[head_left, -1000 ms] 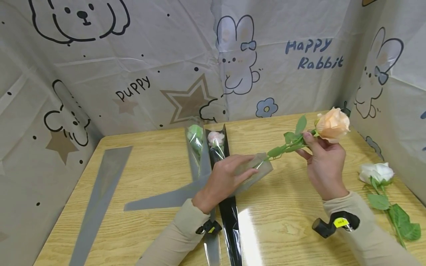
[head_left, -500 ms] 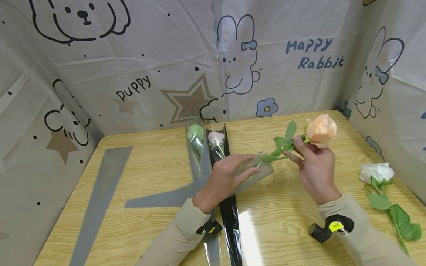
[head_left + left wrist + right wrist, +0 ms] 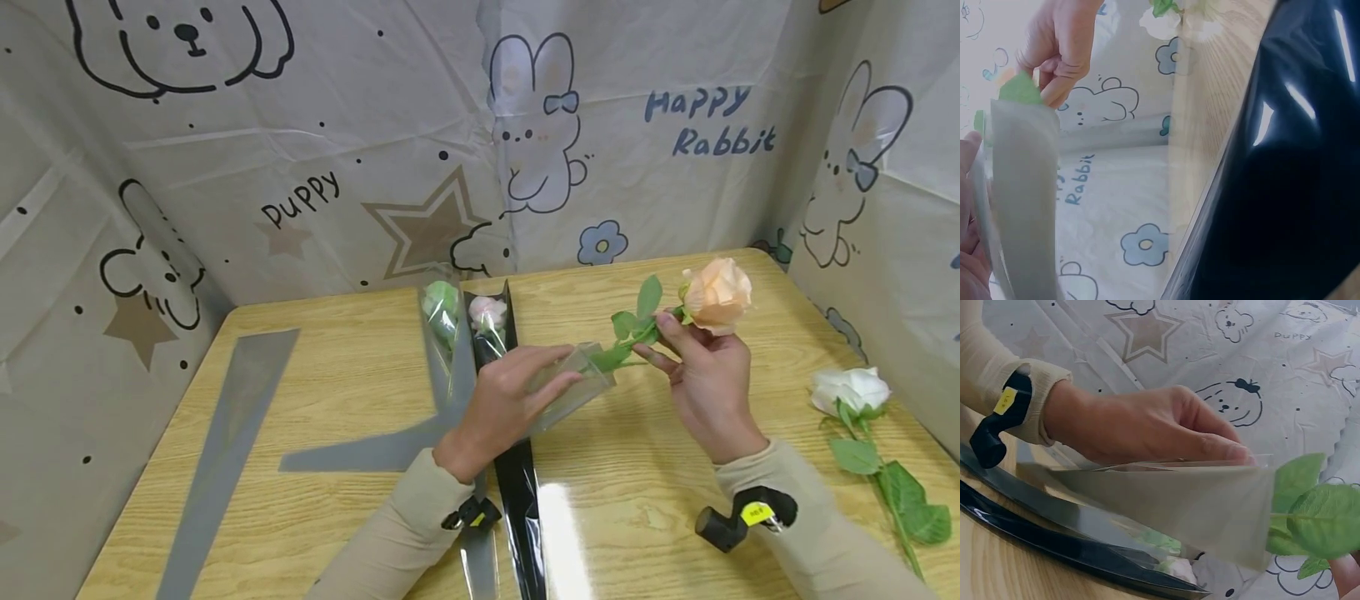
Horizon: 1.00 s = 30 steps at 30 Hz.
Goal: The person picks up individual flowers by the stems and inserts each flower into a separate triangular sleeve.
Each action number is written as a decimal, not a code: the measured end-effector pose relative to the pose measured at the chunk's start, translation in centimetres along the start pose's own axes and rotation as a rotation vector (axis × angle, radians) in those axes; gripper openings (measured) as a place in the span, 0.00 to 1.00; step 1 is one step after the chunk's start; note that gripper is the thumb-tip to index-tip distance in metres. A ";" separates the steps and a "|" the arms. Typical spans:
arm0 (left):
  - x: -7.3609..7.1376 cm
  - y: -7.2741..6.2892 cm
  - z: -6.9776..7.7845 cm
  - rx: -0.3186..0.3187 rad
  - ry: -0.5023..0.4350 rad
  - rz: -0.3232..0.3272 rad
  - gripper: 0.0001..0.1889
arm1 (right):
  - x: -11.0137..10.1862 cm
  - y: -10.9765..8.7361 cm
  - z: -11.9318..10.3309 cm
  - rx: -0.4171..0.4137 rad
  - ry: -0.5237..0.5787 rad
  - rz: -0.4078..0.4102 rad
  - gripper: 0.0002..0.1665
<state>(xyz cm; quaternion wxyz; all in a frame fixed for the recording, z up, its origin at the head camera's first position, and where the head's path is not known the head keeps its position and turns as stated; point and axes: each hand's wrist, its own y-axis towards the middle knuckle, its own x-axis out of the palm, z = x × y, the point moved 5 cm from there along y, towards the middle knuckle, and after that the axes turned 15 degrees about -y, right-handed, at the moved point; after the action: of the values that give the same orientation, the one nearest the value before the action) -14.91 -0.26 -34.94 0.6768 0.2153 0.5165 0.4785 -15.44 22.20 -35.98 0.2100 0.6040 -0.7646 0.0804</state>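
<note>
One peach rose (image 3: 717, 296), right grip (image 3: 712, 387) pinching its stem (image 3: 677, 315), left grip (image 3: 506, 400) holding translucent sleeve (image 3: 1191, 506), leaves (image 3: 1329, 519) partly inside

– what's at eight o'clock in the left wrist view?
– the left hand (image 3: 967, 231), cut by the edge, fingers against a translucent sleeve (image 3: 1025, 200) that runs from seven up toward ten.
– and at the sleeve's mouth?
– a green leaf (image 3: 1020, 90) pokes out at ten. the right hand (image 3: 1063, 47), fingers curled, is just beside it, toward eleven.
– over the other way?
– a glossy black wrap (image 3: 1279, 187) fills two to five, beside a strip of wooden table (image 3: 1210, 94).
– twelve?
– a white flower (image 3: 1161, 25), and at six a printed blue flower (image 3: 1145, 244) on pale cloth (image 3: 1129, 194); sideways lettering (image 3: 1079, 181), "rabbit", sits near eight.
</note>
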 end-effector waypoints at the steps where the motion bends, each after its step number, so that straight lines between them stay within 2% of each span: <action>1: 0.0 0.0 0.0 0.002 -0.004 0.005 0.17 | 0.2 -0.1 0.1 0.003 -0.001 -0.022 0.11; 11: -0.1 -0.1 0.3 0.011 -0.032 0.020 0.18 | 1.6 -1.5 0.9 0.017 -0.104 -0.214 0.12; 16: -0.3 -0.1 0.4 0.012 -0.030 0.040 0.18 | 2.2 -1.9 1.2 0.016 -0.116 -0.275 0.14; 19: -0.2 -0.1 0.4 0.009 -0.036 0.048 0.18 | 2.4 -2.1 1.2 -0.009 -0.108 -0.312 0.14; 25: -0.1 -0.1 0.4 0.010 -0.054 0.055 0.17 | 2.9 -2.3 1.0 -0.091 -0.119 -0.394 0.20; 30: -0.1 -0.1 0.7 0.032 -0.058 0.053 0.17 | 3.0 -2.0 0.6 -0.124 -0.237 -0.446 0.20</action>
<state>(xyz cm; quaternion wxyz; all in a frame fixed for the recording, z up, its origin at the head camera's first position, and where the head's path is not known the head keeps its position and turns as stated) -14.25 -0.22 -34.69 0.6751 0.2537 0.4982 0.4814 -14.16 18.77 -35.52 0.1679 0.7489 -0.6352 -0.0861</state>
